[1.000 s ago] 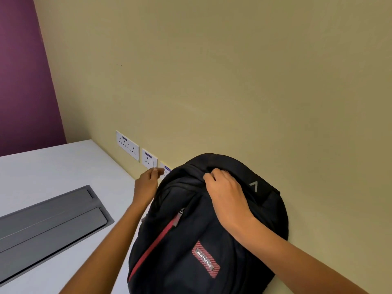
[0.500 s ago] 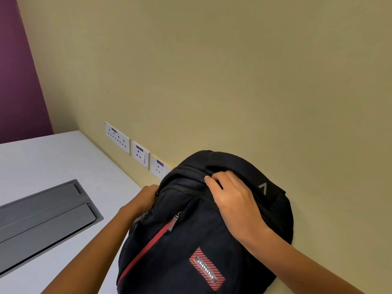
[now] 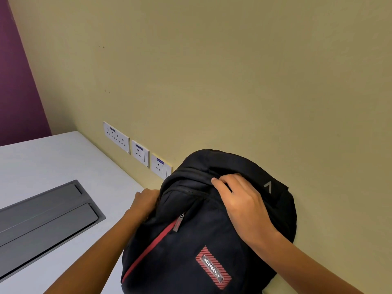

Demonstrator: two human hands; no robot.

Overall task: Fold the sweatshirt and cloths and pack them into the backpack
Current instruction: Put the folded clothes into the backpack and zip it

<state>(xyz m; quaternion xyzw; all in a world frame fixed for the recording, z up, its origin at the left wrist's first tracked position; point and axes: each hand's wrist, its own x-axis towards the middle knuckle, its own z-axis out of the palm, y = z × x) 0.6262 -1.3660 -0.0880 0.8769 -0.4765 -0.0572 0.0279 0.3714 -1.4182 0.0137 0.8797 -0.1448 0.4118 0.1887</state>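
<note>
A black backpack with a red zip stripe and a red logo patch stands on the white table, leaning against the yellow wall. My right hand lies over its top, fingers curled and gripping a fold of fabric by the main zip line. My left hand is at the bag's left side on the zip line, curled as if pinching the zip pull; its fingertips are hidden behind the bag's edge. The main compartment looks closed. No sweatshirt or cloths are in view.
A grey hinged cable hatch is set into the table to the left. Three white socket plates sit low on the wall just left of the bag. A purple wall stands at the far left.
My left hand has slid from the top of the bag, near the sockets, down along its left side. My right hand has kept its grip on the top.
</note>
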